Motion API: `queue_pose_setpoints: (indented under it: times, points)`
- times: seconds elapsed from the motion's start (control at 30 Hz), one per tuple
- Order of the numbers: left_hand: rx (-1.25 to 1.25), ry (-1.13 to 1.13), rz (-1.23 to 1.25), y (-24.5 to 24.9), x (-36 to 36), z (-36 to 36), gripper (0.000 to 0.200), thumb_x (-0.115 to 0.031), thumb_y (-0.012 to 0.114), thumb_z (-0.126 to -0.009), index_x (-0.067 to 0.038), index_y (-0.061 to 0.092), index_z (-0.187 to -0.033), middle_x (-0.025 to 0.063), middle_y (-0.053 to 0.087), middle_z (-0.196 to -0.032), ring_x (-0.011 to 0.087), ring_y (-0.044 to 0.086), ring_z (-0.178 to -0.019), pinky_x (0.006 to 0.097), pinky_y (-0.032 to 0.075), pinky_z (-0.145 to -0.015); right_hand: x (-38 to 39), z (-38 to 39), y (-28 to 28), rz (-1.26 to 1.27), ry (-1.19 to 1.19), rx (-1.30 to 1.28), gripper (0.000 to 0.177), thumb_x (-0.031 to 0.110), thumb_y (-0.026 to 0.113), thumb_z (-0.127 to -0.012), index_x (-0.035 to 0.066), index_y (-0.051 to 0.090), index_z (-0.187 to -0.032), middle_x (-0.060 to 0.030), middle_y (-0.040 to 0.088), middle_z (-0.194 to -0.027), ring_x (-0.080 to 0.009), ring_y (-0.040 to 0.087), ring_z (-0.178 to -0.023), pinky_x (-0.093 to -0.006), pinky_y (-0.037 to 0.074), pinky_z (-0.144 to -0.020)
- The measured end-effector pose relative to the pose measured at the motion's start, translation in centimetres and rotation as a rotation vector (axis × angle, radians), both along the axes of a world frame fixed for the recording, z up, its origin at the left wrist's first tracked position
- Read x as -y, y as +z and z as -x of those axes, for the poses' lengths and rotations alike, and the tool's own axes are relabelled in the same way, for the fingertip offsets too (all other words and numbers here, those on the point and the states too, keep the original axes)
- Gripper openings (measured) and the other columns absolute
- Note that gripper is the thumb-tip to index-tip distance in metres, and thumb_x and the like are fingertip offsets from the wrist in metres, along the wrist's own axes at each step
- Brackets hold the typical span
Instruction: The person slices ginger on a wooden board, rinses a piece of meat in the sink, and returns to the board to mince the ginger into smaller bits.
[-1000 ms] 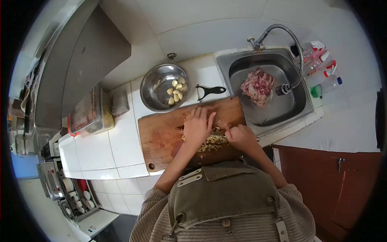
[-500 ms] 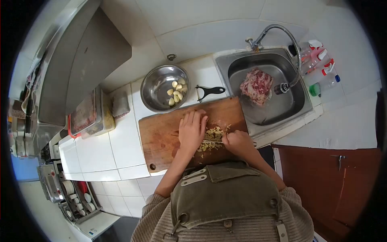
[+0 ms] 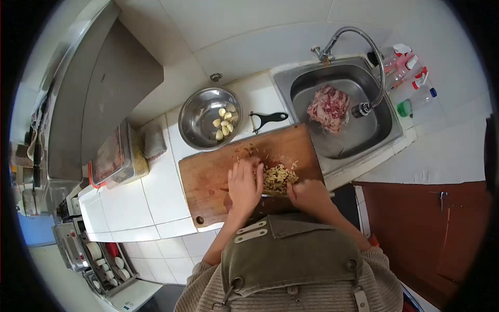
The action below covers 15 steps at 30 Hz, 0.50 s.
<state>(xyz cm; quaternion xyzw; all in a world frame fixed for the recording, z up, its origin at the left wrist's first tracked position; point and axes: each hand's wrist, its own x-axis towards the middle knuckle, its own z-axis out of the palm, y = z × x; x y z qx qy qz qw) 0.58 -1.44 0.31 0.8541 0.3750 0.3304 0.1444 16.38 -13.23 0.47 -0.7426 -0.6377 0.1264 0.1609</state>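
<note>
A wooden cutting board [image 3: 208,190] lies on the counter with a pile of finely chopped yellowish bits [image 3: 279,177] on it. My right hand [image 3: 310,196] is closed around the handle of a knife [image 3: 274,195]. Only a thin strip of its blade shows, along the pile's near edge. At the pile's left side is my left hand [image 3: 244,186], its fingers stretched out over the board near the far end of the blade. Whether it touches the blade is hidden. Behind the board stands a steel bowl [image 3: 191,120] with several peeled garlic cloves [image 3: 224,125].
A black peeler [image 3: 270,118] lies between the bowl and the steel sink [image 3: 358,151]. Raw meat [image 3: 328,108] sits in the sink under a flexible faucet [image 3: 382,78]. Spray bottles [image 3: 405,73] stand at the right, a plastic food container [image 3: 122,158] at the left.
The knife blade has moved from across the chopped bits to their near edge. More of the pile shows, gathered closer together. My hands have shifted slightly towards me.
</note>
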Motion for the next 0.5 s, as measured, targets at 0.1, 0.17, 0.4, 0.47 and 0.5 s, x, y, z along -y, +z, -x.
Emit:
queue_pose_setpoints:
  times: [0.1,0.17,0.4,0.47,0.5]
  points:
    - [-0.073,0.026,0.020,-1.1,0.4,-0.1,0.013,-0.015,0.060,-0.092,-0.006,0.059,-0.102,0.0092,0.061,-0.093,0.0286,0.057,-0.084,0.0388,0.041,-0.071,1.1,0.7,0.7,0.136,-0.018,0.013,0.049,0.030,0.050,-0.094,0.003,0.064,-0.055,-0.0186,0.060,-0.053,-0.0365,0.063,-0.051,-0.0467,0.054,-0.053]
    - [-0.048,0.020,0.045,-0.6,0.5,0.1,0.013,-0.014,0.061,-0.092,-0.006,0.059,-0.101,0.0099,0.061,-0.093,0.0300,0.057,-0.084,0.0397,0.041,-0.072,0.6,0.5,0.1,0.137,-0.012,-0.007,0.049,0.030,0.049,-0.095,0.003,0.065,-0.057,-0.0189,0.060,-0.054,-0.0369,0.063,-0.051,-0.0469,0.054,-0.055]
    - [-0.086,0.037,0.090,-1.8,1.0,1.3,0.011,-0.012,0.061,-0.091,-0.005,0.059,-0.099,0.0123,0.059,-0.092,0.0318,0.056,-0.084,0.0412,0.042,-0.072,0.6,0.7,0.6,0.180,0.017,-0.034,0.049,0.030,0.048,-0.096,0.004,0.066,-0.059,-0.0183,0.061,-0.055,-0.0375,0.063,-0.051,-0.0469,0.053,-0.054]
    - [-0.041,0.006,0.062,-0.8,0.9,1.4,0.011,-0.011,0.062,-0.091,-0.005,0.059,-0.098,0.0130,0.058,-0.091,0.0320,0.056,-0.083,0.0415,0.041,-0.071,0.7,1.2,1.9,0.199,0.027,0.002,0.049,0.030,0.048,-0.096,0.003,0.065,-0.059,-0.0181,0.061,-0.056,-0.0370,0.063,-0.052,-0.0469,0.053,-0.053]
    - [-0.003,0.013,0.051,0.0,1.1,1.8,0.011,-0.010,0.061,-0.091,-0.005,0.058,-0.100,0.0134,0.059,-0.092,0.0329,0.055,-0.084,0.0418,0.041,-0.072,0.4,1.2,1.8,0.193,0.023,0.005,0.049,0.030,0.048,-0.096,0.003,0.065,-0.059,-0.0181,0.061,-0.056,-0.0370,0.063,-0.052,-0.0469,0.053,-0.053]
